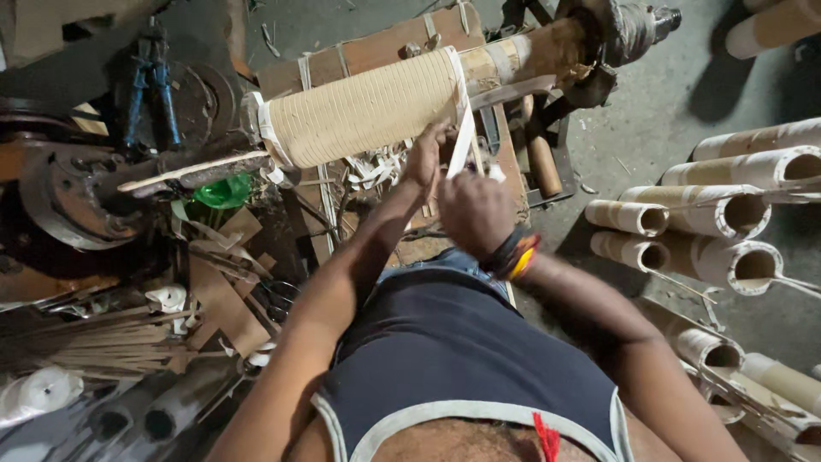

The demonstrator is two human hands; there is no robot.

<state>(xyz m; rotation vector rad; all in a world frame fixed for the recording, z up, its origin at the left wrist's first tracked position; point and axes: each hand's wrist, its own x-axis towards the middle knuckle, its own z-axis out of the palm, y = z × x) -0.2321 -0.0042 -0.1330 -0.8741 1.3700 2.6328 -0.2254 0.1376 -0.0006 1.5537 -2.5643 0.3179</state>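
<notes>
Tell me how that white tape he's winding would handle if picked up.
Probably floppy: the white tape looks thin and flat, bending over the wrapped tube. Likely light for its size. It seems to run straight only where the right hand and left hand hold it.

Dim workshop, grey concrete floor (650, 128) w/ scraps. Cardboard tubes (718, 214) stacked at right, dark rusty machinery (68, 197) at left, wood strips (94, 346) + paper offcuts below it.

Tubes (684, 222) right of wound roll (363, 107).
</notes>
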